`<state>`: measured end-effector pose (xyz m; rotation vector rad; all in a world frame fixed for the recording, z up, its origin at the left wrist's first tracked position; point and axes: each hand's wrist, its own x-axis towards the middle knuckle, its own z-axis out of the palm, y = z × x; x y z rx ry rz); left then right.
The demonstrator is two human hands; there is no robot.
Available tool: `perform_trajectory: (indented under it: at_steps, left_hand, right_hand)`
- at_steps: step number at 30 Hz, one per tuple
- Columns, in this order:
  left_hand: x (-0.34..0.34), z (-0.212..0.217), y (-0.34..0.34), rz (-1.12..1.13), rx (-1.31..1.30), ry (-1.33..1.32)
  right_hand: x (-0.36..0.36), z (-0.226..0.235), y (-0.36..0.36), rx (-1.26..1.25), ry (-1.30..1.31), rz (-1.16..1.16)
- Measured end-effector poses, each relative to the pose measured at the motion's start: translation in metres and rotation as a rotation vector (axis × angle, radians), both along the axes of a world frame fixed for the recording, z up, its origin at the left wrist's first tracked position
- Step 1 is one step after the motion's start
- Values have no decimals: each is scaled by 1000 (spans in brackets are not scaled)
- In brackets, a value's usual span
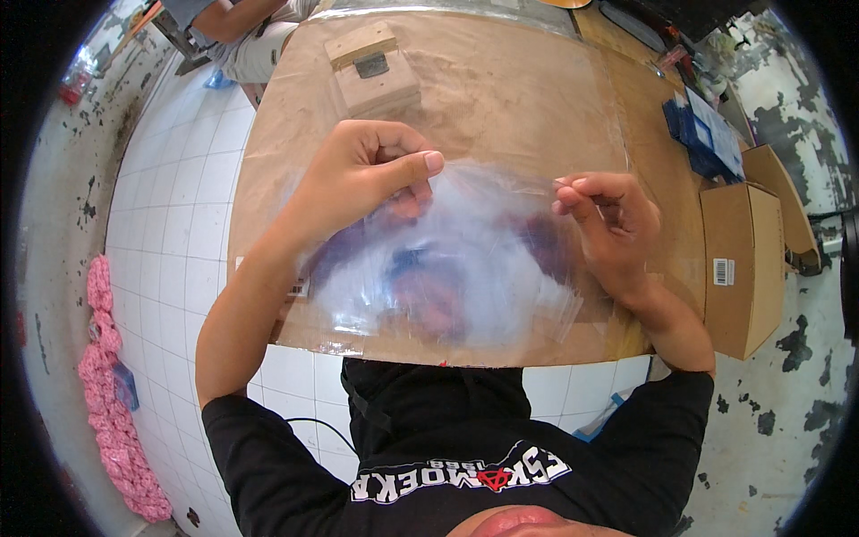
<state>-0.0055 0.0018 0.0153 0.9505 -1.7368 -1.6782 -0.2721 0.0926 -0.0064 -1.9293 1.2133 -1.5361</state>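
A glossy clear plastic film [429,295] covers the near middle of the table, bright with reflections. Above its far left part, my left hand [380,170] is closed, the thumb pressed toward the curled fingers. Over the film's far right side, my right hand [617,215] pinches with thumb and forefinger, the other fingers curled in. Something thin and see-through seems to show at the right fingertips, but I cannot make out what it is. What the left fingers hold, if anything, is hidden.
A wooden block fixture [376,76] with a dark metal piece sits toward the far left of the brown-covered table [501,80]. At the right stand an open cardboard box [738,268] and a stack of blue packets [702,134]. Another person's arm [234,18] is at the far left.
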Motion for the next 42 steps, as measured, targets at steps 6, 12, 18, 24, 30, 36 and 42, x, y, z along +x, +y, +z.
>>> perform_trajectory:
  at_steps: [6,12,18,24,30,36,42]
  left_hand:
    - [5,-1,-4,-107,113,25]
    - [-1,7,6,-203,-50,-60]
    - [-1,5,7,-165,-5,-49]
    - [1,3,1,-160,29,-20]
    - [-1,4,2,-148,-5,-57]
    - [-3,-2,2,-137,-55,-22]
    - [-3,-1,3,-118,-15,-35]
  right_hand:
    - [1,7,0,-150,188,-45]
    - [9,3,6,226,-192,30]
    - [13,-1,1,132,-149,-16]
    - [8,-5,-2,26,28,-52]
    - [4,2,1,2,173,-71]
    - [6,6,1,-122,267,-89]
    - [5,8,0,-236,354,-75]
